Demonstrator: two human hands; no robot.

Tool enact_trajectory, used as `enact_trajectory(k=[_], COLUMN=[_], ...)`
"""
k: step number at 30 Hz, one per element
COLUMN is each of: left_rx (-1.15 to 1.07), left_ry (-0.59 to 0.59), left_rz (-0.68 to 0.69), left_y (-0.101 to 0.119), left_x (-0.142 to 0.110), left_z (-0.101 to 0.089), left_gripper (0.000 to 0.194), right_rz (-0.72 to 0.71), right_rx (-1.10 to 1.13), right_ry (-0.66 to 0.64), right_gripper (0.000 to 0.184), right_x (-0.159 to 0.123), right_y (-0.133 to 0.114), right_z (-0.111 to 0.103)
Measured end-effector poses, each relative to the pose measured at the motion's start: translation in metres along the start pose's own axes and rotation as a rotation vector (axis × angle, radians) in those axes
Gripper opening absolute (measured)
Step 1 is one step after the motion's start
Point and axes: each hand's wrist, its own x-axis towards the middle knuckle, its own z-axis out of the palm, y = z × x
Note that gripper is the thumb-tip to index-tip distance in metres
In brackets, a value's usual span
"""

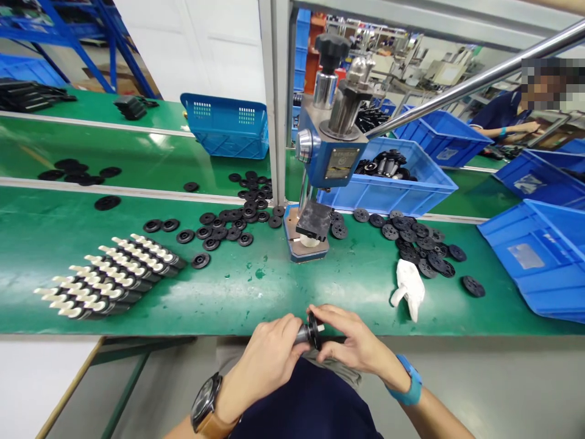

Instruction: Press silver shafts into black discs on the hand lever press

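Your left hand (278, 352) is closed round the grey cylinder (301, 334); its far end is lost inside your grip. Your right hand (350, 337) pinches the rim of the black disc (314, 330) on the other end, thumb below, fingers above. Cylinder and disc sit at the near edge of the green table (237, 292), in front of your dark shirt (306, 405). Long axis runs roughly left to right, tilted slightly up; the white tip (320, 328) points right. Disc stands nearly edge-on, so its face is hard to read.

Press (336, 158): blue-painted body, bright metal lever cut off at upper right, plate lettering too small to read. Black block (314, 221) hides part of its base.

Left: slanting rows of black parts (109, 277), white stems up, overlapping. Loose ribbed discs (226, 225) behind; flat holed discs (423, 241) right of the press, some buried. Limp white glove (409, 288) beside them, crumpled. Smooth plastic bin (543, 262) runs out of view at right. Person (507, 125) beyond, partly cut off, head pixelated.
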Motion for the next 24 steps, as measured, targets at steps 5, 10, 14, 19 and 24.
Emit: enact_trajectory(k=[5,10,14,19,24], left_rx=[-0.08,-0.263,-0.425,-0.742,-0.89], left_ry=[0.015,0.132,0.312,0.664,0.773], left_rz=[-0.063,-0.165,-0.349,-0.634,-0.73], left_y=[-0.005,-0.018,-0.036,-0.062,-0.074], left_x=[0.001,-0.004,-0.021,-0.049,-0.064], left_z=[0.002,0.003,0.005,0.005,0.004], left_gripper=[0.008,0.01,0.013,0.034,0.051], right_rz=[-0.018,0.019,0.069,0.145,0.206], right_rx=[-0.108,-0.168,-0.12,-0.288,-0.534], right_ry=[-0.046,-0.065,-0.098,-0.099,0.049], right_gripper=[0.079,0.075,0.074,0.04,0.047], right_x=[0.003,0.021,0.055,0.138,0.236], right_y=[0.0,0.002,0.002,0.017,0.047], right_z=[0.0,0.006,0.025,0.058,0.081])
